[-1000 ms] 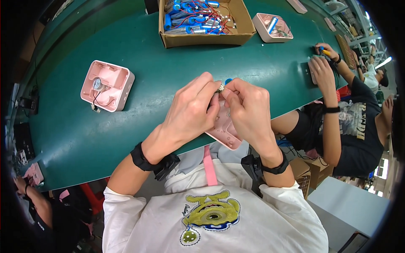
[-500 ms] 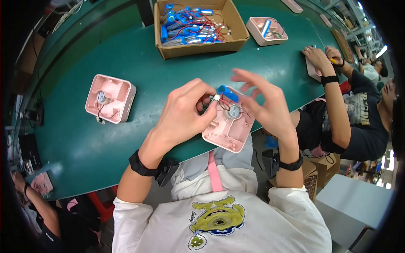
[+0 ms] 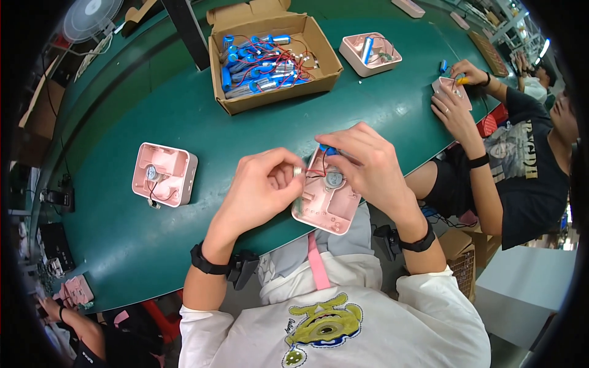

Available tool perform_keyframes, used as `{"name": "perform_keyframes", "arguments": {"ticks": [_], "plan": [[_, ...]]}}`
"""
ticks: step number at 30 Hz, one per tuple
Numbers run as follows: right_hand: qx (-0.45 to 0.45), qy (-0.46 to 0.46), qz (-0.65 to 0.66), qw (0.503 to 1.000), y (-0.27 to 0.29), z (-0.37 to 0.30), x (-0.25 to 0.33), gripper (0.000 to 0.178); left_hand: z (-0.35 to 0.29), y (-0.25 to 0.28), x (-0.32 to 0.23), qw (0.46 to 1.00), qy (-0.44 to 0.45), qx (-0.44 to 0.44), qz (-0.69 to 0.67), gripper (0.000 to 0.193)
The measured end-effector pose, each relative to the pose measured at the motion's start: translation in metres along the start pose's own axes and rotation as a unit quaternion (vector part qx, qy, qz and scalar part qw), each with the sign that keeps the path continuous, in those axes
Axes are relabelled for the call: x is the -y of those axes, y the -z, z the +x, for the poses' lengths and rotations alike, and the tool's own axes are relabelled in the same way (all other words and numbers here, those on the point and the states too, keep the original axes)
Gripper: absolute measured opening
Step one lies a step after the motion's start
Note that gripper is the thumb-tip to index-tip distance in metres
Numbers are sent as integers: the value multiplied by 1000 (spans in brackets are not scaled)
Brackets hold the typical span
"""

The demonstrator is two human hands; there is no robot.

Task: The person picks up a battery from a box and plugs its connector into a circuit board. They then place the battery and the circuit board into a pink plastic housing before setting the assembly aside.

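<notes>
Pinching a small plug beside an open pink case

Clamps the left fingers (image 3: 282,159) on a small pale plug (image 3: 298,172), thumb and forefinger pressed together at the tips. Closes the right fingers (image 3: 343,141) about a blue battery (image 3: 328,149), partly hidden under the hand, slightly farther off than the left fingers and to the right of them. Shows red wire (image 3: 315,172) crossing the gap between the two sets of fingers, starting at the plug. Has an open pink case (image 3: 325,216) directly below and between both sets of fingers, at the near edge of a green worktop (image 3: 245,134). Shows a round metal part (image 3: 334,179) inside that case, just below the right fingers. Shows a greenish piece (image 3: 297,205) under the left fingers, too blurred to identify.

Has a second pink case (image 3: 185,184) well to the left of the left fingers, open side up. Has a cardboard box (image 3: 288,98) beyond both sets of fingers, holding a heap of blue batteries (image 3: 261,67). Has a third pink case (image 3: 370,69) beyond the right fingers, with one battery inside. Shows a co-worker (image 3: 509,147) well to the right of the right fingers, holding a yellow-handled tool (image 3: 462,80).
</notes>
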State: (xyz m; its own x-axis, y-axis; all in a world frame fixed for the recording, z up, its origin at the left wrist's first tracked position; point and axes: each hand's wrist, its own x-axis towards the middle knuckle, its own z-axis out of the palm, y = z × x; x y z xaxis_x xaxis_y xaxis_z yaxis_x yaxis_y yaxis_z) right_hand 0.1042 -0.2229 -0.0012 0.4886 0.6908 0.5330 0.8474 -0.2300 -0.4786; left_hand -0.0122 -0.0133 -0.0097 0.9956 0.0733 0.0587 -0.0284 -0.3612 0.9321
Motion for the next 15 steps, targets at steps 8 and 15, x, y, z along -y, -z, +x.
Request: {"name": "perform_keyframes", "arguments": {"ticks": [8, 15], "plan": [[37, 1, -52, 998, -2, -3, 4, 41, 0, 8, -14, 978, 138, 144, -63, 9], [108, -32, -49, 992, 34, -11, 41, 64, -2, 16, -5, 968, 39, 246, -27, 21]]}}
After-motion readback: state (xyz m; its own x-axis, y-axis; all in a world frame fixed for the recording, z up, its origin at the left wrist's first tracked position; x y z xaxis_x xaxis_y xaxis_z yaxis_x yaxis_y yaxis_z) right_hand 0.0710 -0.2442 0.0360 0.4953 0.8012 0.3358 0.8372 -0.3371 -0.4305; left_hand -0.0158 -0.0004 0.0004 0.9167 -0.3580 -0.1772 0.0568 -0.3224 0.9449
